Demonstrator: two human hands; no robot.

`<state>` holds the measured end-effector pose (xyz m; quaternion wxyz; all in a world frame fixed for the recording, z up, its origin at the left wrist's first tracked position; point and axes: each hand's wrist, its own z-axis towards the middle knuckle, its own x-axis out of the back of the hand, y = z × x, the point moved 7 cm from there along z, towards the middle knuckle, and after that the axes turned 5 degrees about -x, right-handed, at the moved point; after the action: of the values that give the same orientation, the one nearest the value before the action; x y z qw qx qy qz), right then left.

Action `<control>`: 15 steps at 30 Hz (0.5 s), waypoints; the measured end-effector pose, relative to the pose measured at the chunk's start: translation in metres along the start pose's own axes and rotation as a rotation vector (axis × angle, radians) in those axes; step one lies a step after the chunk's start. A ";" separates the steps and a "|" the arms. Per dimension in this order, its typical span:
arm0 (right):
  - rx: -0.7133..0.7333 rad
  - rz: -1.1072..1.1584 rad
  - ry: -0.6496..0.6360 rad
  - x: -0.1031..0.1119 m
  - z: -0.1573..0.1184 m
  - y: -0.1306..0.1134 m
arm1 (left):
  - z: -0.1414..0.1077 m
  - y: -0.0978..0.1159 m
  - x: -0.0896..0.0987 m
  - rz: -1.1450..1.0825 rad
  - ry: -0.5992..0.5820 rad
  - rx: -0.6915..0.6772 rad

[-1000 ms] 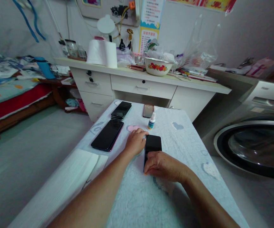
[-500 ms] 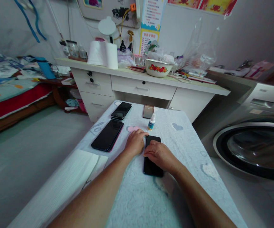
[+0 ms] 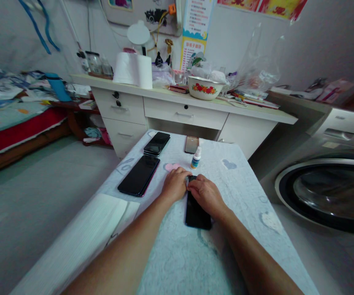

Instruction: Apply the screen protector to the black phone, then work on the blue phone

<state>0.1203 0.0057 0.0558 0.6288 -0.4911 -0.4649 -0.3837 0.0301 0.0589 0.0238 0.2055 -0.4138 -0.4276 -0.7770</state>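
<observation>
A black smartphone (image 3: 197,215) lies screen up on the cloth-covered table, its long side running away from me. My left hand (image 3: 174,184) rests against its upper left edge, fingers closed and holding it there. Over the phone's upper half, my right hand (image 3: 206,193) has its fingers pinched together and pressed close to the screen; whatever they hold, if anything, is hidden. Just beyond the phone stands a small white spray bottle (image 3: 195,159) with a blue and yellow label.
To the left lie a large dark phone (image 3: 139,176) and a stack of phones (image 3: 157,142). Another phone (image 3: 192,144) lies at the far edge. White folded sheets (image 3: 81,233) are at the near left. A desk (image 3: 186,106) and a washing machine (image 3: 327,164) border the table.
My right hand has slid up the phone, away from me, toward its top end, uncovering more of the lower screen. My left hand has stayed in place.
</observation>
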 end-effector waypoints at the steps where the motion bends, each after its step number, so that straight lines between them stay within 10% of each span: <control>1: -0.001 -0.008 0.001 0.000 0.000 0.000 | 0.000 0.000 0.000 0.000 -0.001 -0.002; 15: -0.035 -0.069 0.021 0.001 0.020 0.007 | 0.001 0.002 0.002 -0.006 -0.009 0.018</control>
<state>0.1231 0.0266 0.0571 0.6113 -0.4817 -0.4682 -0.4185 0.0305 0.0584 0.0269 0.2051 -0.4142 -0.4365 -0.7719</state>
